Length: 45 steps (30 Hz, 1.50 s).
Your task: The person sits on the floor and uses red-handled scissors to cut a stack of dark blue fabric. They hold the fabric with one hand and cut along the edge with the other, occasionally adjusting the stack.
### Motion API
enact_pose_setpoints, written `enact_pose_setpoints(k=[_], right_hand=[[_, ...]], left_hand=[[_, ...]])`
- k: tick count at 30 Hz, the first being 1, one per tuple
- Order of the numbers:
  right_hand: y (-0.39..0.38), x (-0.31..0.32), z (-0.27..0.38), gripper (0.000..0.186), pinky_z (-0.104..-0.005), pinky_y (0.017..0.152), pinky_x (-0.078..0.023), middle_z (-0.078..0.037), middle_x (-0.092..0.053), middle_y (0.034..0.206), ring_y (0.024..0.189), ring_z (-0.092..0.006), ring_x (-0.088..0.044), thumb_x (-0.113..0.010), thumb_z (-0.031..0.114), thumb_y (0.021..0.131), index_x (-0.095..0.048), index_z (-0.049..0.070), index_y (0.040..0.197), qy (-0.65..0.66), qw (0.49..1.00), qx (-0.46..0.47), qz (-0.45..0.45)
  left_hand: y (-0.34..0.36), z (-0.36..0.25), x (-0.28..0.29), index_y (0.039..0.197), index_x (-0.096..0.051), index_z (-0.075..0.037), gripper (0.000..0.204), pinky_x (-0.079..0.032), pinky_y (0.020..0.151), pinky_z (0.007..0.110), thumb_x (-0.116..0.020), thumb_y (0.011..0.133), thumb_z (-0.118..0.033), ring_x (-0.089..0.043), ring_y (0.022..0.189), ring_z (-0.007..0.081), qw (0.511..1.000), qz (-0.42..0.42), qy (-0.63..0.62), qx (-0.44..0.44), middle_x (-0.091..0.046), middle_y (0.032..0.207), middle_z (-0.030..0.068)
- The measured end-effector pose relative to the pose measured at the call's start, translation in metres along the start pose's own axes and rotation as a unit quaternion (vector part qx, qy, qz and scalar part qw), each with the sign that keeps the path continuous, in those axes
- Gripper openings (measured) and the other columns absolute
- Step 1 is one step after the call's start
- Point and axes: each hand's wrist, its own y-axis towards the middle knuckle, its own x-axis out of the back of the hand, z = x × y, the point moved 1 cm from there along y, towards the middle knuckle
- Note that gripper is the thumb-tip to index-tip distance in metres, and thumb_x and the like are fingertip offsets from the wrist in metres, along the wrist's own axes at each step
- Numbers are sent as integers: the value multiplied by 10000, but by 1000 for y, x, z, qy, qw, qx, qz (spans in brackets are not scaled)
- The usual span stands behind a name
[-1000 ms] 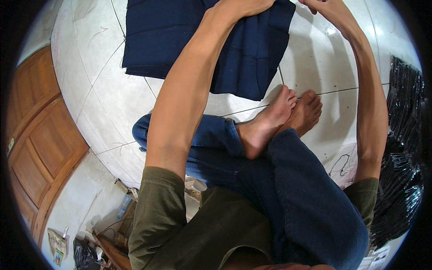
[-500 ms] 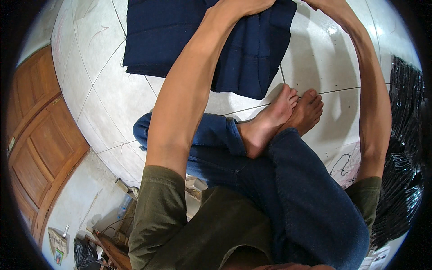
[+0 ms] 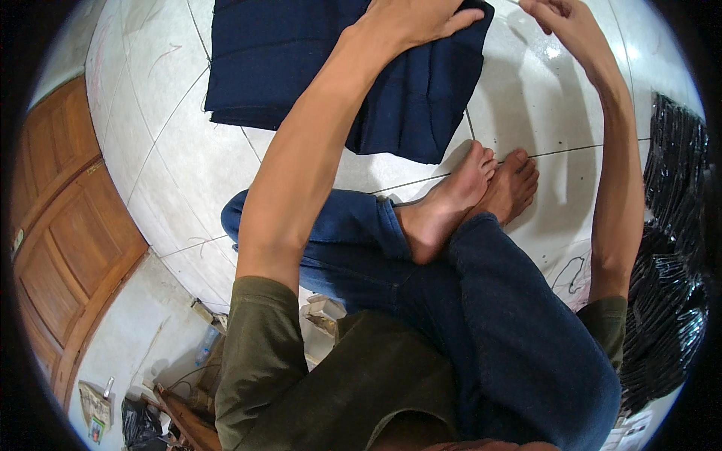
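Observation:
A folded piece of navy cloth (image 3: 278, 68) with seams and frayed threads lies on the tiled floor; its far side runs out of the picture. My left hand (image 3: 421, 21) rests over its right part, thumb stretched out to the side, other fingertips hidden or cut off by the top edge. To the right of the cloth, my right hand (image 3: 564, 19) is raised over the tiles, thumb and fingers curled together. Whatever it may pinch is too small to make out at the picture's edge.
My crossed legs in blue jeans (image 3: 511, 323) and bare feet (image 3: 451, 199) sit just nearer than the cloth. Shiny black ribbed plastic (image 3: 665, 286) is at the right. On the left are a wooden door (image 3: 83, 248) and a black bag (image 3: 143, 425).
Both hands have come nearer to me, showing more of themselves below the top edge. My left thumb now shows over the cloth, whose right edge has shifted slightly.

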Motion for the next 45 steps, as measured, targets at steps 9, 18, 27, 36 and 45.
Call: enact_pose_setpoints(k=[9, 18, 27, 36, 45], right_hand=[[-59, -46, -36, 336, -272, 612, -446, -4, -642, 737, 679, -109, -572, -712, 357, 924, -758, 36, 1009, 86, 995, 35, 35], [-53, -67, -42, 356, -282, 631, -485, -49, -704, 773, 691, -119, -617, -719, 377, 910, -775, 40, 1008, 69, 996, 29, 49], [-55, -70, -36, 304, -269, 648, -506, -98, -777, 890, 753, -125, -680, -721, 327, 922, -787, 44, 1015, 102, 993, 41, 40], [-51, -70, -37, 327, -274, 679, -512, -69, -746, 827, 743, -131, -670, -743, 349, 893, -777, 33, 968, 97, 994, 42, 39], [-48, -72, -37, 322, -281, 692, -505, -49, -737, 822, 746, -129, -660, -740, 364, 890, -771, 50, 951, 90, 994, 46, 35]], left_hand=[[-7, -6, 11, 909, -781, -101, 305, -343, 962, 501, -797, 832, -396, -565, 1041, 305, 994, 62, -56, 75, -688, 994, 106], [-3, -11, 9, 883, -782, -90, 314, -353, 949, 488, -803, 829, -399, -568, 1031, 305, 994, 45, -53, 89, -692, 981, 106], [-3, -11, 11, 878, -783, -96, 303, -356, 946, 486, -809, 824, -393, -572, 1025, 302, 994, 40, -53, 89, -692, 970, 101], [-3, -11, 10, 885, -783, -100, 301, -354, 949, 489, -807, 826, -394, -567, 1029, 300, 994, 39, -49, 85, -686, 967, 103], [-2, -11, 11, 887, -784, -105, 300, -352, 948, 490, -803, 831, -400, -564, 1034, 300, 994, 44, -47, 84, -684, 972, 102]])
